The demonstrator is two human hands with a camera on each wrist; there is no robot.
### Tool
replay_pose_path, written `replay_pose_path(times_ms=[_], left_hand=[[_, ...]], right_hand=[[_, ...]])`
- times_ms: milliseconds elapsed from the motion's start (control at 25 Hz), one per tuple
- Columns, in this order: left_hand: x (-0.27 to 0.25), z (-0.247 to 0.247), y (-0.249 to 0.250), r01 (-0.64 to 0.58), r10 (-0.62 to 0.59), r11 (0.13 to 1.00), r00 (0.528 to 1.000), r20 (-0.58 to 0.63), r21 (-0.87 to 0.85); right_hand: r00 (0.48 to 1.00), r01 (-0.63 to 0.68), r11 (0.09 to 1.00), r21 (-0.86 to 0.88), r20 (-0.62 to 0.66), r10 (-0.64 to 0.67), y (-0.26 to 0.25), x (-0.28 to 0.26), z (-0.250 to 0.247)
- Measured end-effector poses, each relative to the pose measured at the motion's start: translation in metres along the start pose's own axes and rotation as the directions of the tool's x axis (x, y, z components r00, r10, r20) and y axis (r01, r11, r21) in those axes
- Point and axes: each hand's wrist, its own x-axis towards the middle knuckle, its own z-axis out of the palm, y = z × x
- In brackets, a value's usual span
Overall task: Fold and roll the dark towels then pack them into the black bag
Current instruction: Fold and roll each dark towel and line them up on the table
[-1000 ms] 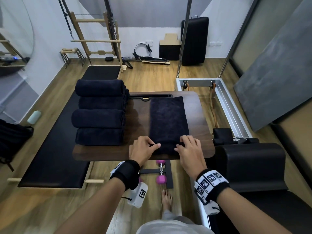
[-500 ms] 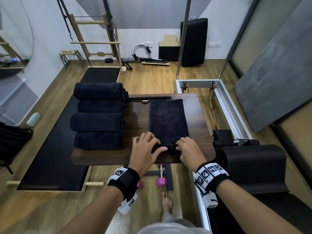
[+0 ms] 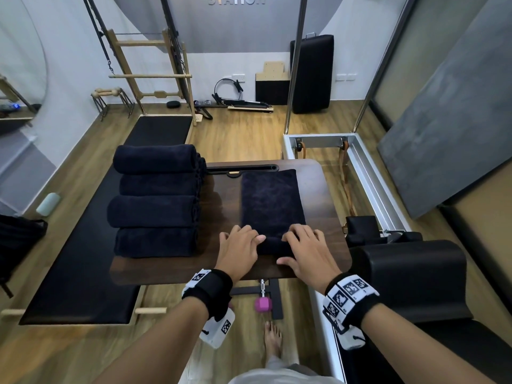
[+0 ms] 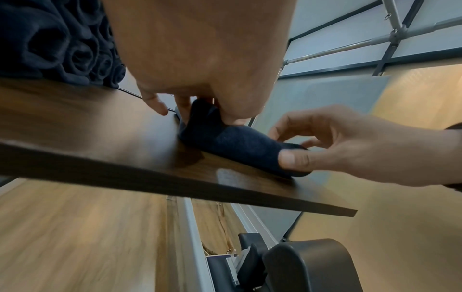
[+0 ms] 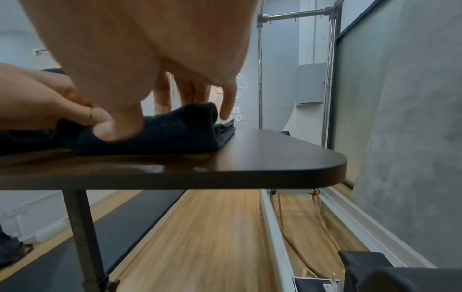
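Observation:
A dark towel, folded into a long strip, lies on the brown table. Its near end is curled into a small roll. My left hand grips the roll's left end and my right hand grips its right end, fingers over the top and thumbs at the near side. The left wrist view shows the roll pinched by the right hand. In the right wrist view the thumb presses the towel. Several rolled towels are stacked on the table's left side. The black bag sits on the floor at far left.
A black mat lies on the floor left of the table. A metal reformer frame and a black padded block stand to the right. A pink dumbbell and my bare foot are under the table's near edge.
Both hands have turned the towel's near edge over and away from me, so a small roll has formed under the fingers. The stacked rolls have not moved.

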Motion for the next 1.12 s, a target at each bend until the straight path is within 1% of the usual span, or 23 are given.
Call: replay_pose_path(times_ms=[80, 160, 320, 440, 560, 640, 720, 760, 800, 840, 880, 920, 1000, 1040, 1120], left_hand=[[0.002, -0.002, 0.002, -0.002, 0.001, 0.999, 1.0, 0.025, 0.034], [0.0, -0.002, 0.003, -0.02, 0.018, 0.998, 1.0, 0.025, 0.066], [-0.011, -0.003, -0.002, -0.075, 0.078, 0.996, 0.995, -0.061, 0.052], [-0.012, -0.01, -0.005, -0.149, 0.16, 0.971, 0.986, -0.046, 0.188], [0.002, -0.018, -0.006, -0.158, 0.153, 0.962, 0.987, 0.04, 0.222], [0.011, -0.018, -0.008, -0.141, 0.128, 0.974, 0.988, 0.081, 0.18], [0.019, -0.017, -0.009, -0.115, 0.105, 0.986, 0.991, 0.084, 0.119], [0.023, -0.017, -0.009, -0.103, 0.095, 0.989, 0.992, 0.083, 0.107], [0.028, -0.016, -0.01, -0.09, 0.081, 0.991, 0.993, 0.085, 0.103], [0.032, -0.016, -0.01, -0.072, 0.063, 0.993, 0.994, 0.091, 0.098], [0.037, -0.015, -0.01, -0.052, 0.043, 0.994, 0.994, 0.101, 0.091], [0.041, -0.015, -0.009, -0.036, 0.026, 0.996, 0.993, 0.112, 0.085], [0.048, -0.014, -0.008, -0.018, 0.009, 0.997, 0.993, 0.122, 0.08], [0.05, -0.014, -0.006, -0.013, 0.003, 0.996, 0.992, 0.122, 0.084], [0.051, -0.014, -0.004, -0.016, 0.004, 0.993, 0.995, 0.1, 0.117]], right_hand=[[0.999, 0.022, 0.997, -0.078, -0.048, -0.026, 0.001, -0.002, 0.003], [0.997, 0.038, 0.997, -0.072, -0.057, -0.042, 0.002, 0.001, 0.006], [0.999, 0.0, 1.0, -0.008, -0.035, -0.001, 0.003, 0.018, 0.005], [0.998, -0.012, 0.999, 0.03, 0.067, 0.01, 0.007, 0.036, 0.001], [0.989, -0.031, 0.999, 0.033, 0.142, 0.026, 0.01, 0.049, -0.002], [0.988, -0.081, 0.99, 0.114, 0.141, 0.064, 0.011, 0.053, -0.002], [0.988, -0.133, 0.954, 0.268, 0.106, 0.108, 0.014, 0.055, -0.001], [0.992, -0.127, 0.933, 0.337, 0.058, 0.113, 0.015, 0.056, -0.002], [0.994, -0.094, 0.925, 0.369, -0.014, 0.107, 0.017, 0.057, -0.003], [0.993, -0.045, 0.934, 0.353, -0.087, 0.08, 0.018, 0.056, -0.004], [0.991, 0.006, 0.956, 0.293, -0.129, 0.033, 0.019, 0.054, -0.005], [0.991, 0.055, 0.976, 0.21, -0.132, -0.027, 0.02, 0.052, -0.005], [0.992, 0.106, 0.992, 0.071, -0.076, -0.101, 0.022, 0.049, -0.003], [0.993, 0.11, 0.993, 0.047, -0.048, -0.107, 0.024, 0.05, -0.002], [0.994, 0.112, 0.992, 0.066, -0.019, -0.111, 0.028, 0.056, -0.001]])
